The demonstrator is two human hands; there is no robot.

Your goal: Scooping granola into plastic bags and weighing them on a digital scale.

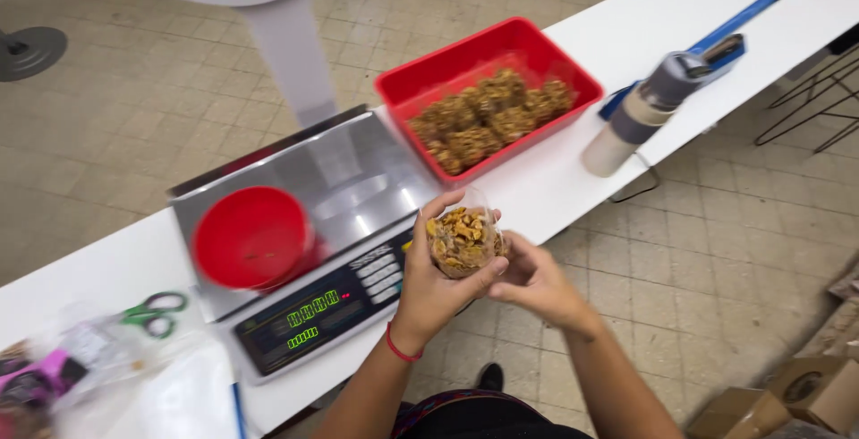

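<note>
Both hands met over the near edge of the bench [573, 179]: the left hand [438, 282], a red band at its wrist, was curled around a small clear bag of golden snack pieces [461, 240], thumb and fingers closed on its sides, while the right hand [537, 282] cupped the bag from below and behind with fingers partly closed against it. The bag was held upright just in front of the scale's keypad, off the bench surface.

The long white bench ran diagonally from lower left to upper right, with tiled floor [134, 117] open beyond its far edge and on the person's side to the right. On it sat a digital weighing scale [349, 179] with a steel platform, its front panel reaching nearly to the bench's near edge. A red rectangular tray [420, 85] of clustered snack pieces stood just right of the scale, its far corner close to the far edge. A round red cup [253, 238] rested on the left of the platform. Farther right lay a blue heat sealer [743, 23] and a roll of tape [640, 117], bare bench between them and the tray. Green-handled scissors [154, 311] lay left of the scale, beside loose clear plastic bags [170, 394].
</note>
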